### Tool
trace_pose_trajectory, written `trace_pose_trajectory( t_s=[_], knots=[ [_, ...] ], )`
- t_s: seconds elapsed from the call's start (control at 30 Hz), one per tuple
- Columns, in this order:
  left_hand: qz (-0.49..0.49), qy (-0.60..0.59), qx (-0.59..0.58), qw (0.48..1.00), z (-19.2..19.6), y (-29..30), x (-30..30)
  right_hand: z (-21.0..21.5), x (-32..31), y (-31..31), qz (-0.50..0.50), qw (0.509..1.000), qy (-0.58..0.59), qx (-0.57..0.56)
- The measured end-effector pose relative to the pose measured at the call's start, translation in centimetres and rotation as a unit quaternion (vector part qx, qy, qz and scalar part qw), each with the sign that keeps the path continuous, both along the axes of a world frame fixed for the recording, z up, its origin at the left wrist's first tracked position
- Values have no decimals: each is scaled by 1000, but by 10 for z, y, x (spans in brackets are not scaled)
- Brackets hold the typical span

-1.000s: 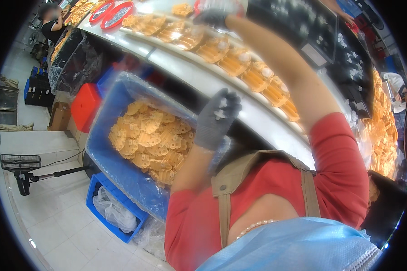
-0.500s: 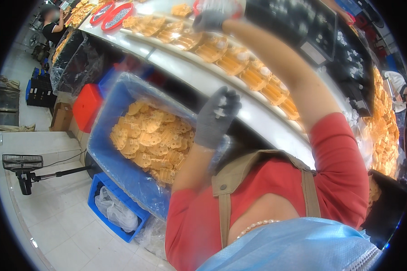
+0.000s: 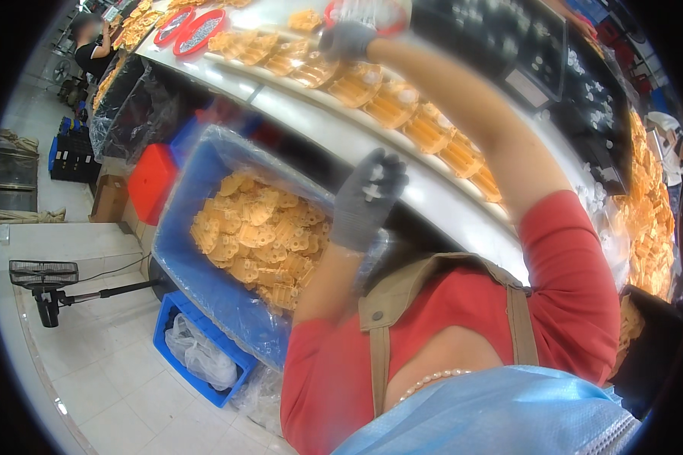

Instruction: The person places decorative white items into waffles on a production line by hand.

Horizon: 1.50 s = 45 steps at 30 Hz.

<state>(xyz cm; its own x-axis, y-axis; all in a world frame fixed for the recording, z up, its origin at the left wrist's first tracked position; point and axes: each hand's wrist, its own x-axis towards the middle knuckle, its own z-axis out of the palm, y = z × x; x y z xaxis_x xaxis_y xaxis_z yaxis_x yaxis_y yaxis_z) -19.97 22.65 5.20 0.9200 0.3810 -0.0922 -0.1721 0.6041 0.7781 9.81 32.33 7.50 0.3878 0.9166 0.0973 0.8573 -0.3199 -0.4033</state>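
In a grey glove, my left hand (image 3: 368, 199) is turned palm up over the near edge of the table. Its fingers curl around a few small white plastic pieces (image 3: 373, 182). My right hand (image 3: 347, 41), gloved the same way, reaches to the far side, above a row of orange plastic parts (image 3: 354, 85) laid side by side. Its fingers are bent together close to one orange part, and whatever is between them is hidden. Several parts of the row carry a white piece on top. A red tray (image 3: 395, 30) of pale pieces lies just beyond the right hand.
A blue lined bin (image 3: 176, 220) heaped with orange parts (image 3: 258, 231) stands left of my left arm. Two red trays of small metal pieces (image 3: 201, 34) sit at the far left. A black tray (image 3: 501, 45) with white pieces lies right. A person (image 3: 91, 49) works far left.
My right hand has shifted slightly left along the row. The left hand stays about where it was, its white pieces still in the palm. The whole view has turned a little.
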Motion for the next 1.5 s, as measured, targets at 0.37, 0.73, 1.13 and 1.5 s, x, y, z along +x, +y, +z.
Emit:
trace_pose_trajectory(
  t_s=[0.37, 0.73, 1.13, 1.5],
  knots=[
    [7, 2, -14, 1000, 4, 4, -2, 7, -11, 18, -28, 997, -74, -25],
    [9, -5, 38, 999, 2, 3, -2, 5, -9, 28, -18, 990, -120, -74],
    [-6, -100, -388, 916, 12, 18, 15, 64, -55, -65, 5, 994, 44, 96],
    [-17, -16, -317, 948, 12, -38, 35, 37, -138, -242, 197, 978, 19, 64]
  ],
)
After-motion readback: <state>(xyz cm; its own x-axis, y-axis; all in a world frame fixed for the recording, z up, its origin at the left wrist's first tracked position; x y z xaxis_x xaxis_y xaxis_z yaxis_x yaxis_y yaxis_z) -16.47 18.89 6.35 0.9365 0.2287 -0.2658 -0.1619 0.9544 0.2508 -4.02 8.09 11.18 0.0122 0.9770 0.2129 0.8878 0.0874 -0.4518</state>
